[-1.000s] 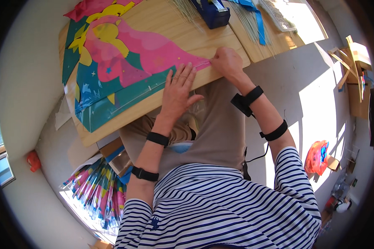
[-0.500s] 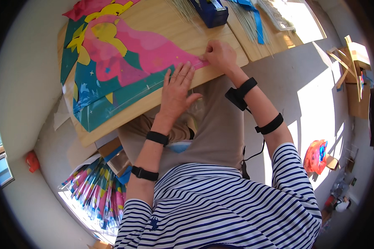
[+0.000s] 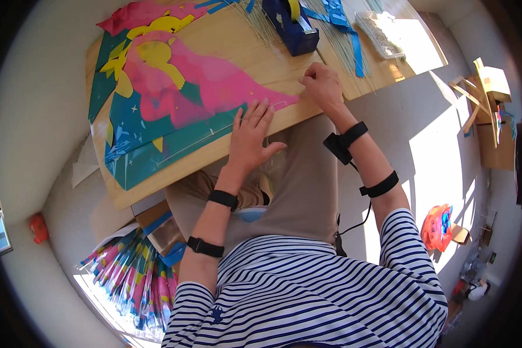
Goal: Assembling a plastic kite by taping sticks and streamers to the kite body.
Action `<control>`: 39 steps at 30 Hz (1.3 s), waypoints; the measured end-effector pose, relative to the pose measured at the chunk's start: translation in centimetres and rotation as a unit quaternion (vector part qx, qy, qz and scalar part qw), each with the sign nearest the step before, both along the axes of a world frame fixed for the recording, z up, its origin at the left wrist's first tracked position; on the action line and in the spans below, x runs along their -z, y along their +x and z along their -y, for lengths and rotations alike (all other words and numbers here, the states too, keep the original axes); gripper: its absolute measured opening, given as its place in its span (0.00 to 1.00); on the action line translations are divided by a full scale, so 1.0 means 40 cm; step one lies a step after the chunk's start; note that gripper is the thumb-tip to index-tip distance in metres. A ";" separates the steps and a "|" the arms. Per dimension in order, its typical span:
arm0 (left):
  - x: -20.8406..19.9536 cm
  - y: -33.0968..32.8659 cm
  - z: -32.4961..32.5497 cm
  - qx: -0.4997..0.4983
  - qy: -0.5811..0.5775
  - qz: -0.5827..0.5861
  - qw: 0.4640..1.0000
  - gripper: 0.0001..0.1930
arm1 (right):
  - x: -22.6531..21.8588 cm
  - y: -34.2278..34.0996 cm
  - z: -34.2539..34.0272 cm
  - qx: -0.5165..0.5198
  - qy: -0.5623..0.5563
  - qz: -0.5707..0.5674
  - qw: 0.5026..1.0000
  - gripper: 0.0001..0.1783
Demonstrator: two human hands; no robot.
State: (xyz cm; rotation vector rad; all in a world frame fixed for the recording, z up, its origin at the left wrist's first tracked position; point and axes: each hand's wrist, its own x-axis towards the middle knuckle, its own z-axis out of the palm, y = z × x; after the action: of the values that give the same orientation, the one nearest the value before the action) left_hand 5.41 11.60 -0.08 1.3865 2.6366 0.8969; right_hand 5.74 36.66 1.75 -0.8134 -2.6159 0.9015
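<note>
The printed plastic sheet (image 3: 214,75) in pink, teal and yellow lies on the wooden table (image 3: 261,64), its pointed pink corner near the front edge. The left hand (image 3: 252,132), flattened with fingers stretched, rests its fingertips on the sheet's near border. Just past the corner, the right hand (image 3: 323,87) is curled closed; anything between its fingertips is too small to make out. Farther off sit a navy tape dispenser (image 3: 293,36) and blue ribbon (image 3: 357,53)
</note>
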 end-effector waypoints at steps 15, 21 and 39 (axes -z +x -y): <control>-0.148 0.079 0.223 -0.044 0.116 0.119 0.985 0.24 | -0.188 -0.228 -0.150 0.057 -0.264 -0.018 0.963 0.15; -0.154 0.143 0.339 -0.110 0.112 0.152 0.976 0.19 | -0.172 -0.186 -0.166 0.029 -0.334 -0.109 0.936 0.12; -0.160 0.175 0.395 -0.151 0.103 0.141 0.973 0.18 | -0.024 -0.032 -0.068 0.113 -0.761 -0.280 0.574 0.16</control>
State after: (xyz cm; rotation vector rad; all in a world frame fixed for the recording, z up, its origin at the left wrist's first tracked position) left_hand 12.40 -4.21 6.31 0.8136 2.6276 1.3232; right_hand 4.48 39.39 2.72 -0.7870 -0.6117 2.6648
